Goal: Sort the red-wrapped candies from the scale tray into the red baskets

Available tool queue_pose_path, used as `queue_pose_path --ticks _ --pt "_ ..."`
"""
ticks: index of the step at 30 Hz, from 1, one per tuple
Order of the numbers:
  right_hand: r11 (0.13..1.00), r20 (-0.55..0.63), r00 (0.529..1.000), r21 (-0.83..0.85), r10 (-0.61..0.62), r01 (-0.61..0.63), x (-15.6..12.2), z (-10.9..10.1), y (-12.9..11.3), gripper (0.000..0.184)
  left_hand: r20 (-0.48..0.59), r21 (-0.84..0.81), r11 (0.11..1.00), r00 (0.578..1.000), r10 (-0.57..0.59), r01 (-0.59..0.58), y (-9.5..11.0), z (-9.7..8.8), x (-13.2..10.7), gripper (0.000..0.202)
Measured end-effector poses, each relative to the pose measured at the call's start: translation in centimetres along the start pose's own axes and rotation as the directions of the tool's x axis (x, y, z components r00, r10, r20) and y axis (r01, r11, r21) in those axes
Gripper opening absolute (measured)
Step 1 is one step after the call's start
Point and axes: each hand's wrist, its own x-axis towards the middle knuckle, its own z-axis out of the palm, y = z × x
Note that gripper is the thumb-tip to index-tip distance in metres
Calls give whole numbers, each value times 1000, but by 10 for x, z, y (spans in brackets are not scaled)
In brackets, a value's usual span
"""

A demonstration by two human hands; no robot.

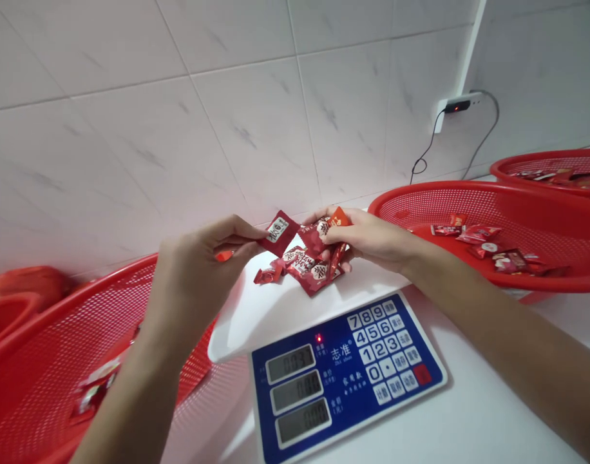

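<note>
Bench (pixel 488 399): white surface, smooth where exposed. Directly on it, at centre: one electronic scale (pixel 343 380), blue panel toward the near side, white pan on the far side, red indicator lit. Right, beyond the scale: one red mesh basket (pixel 560 238). Left basket (pixel 96 316): contact with bench cannot be determined.
</note>
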Motion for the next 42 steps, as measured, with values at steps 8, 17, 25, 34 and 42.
queue_pose_path --ticks 8,17,25,34,42 --pt "994 5 995 -39 -102 102 1 -10 1 32 223 235 933 950 220 -272 -10 7 5 19" --pt "987 -124 979 6 -159 161 -4 -4 -7 30 273 352 913 955 112 -207 -8 16 3 17" --pt "988 -115 982 19 -153 156 -4 -4 -7 24 347 446 876 938 22 -186 -3 16 3 18" --pt "991 -111 985 -5 -130 130 -2 -1 -8 19 506 363 910 862 -12 -200 -10 14 0 25" --pt "973 -17 974 -65 -225 224 -9 4 -9 28 233 -273 962 971 56 10 14 8 -4 32"
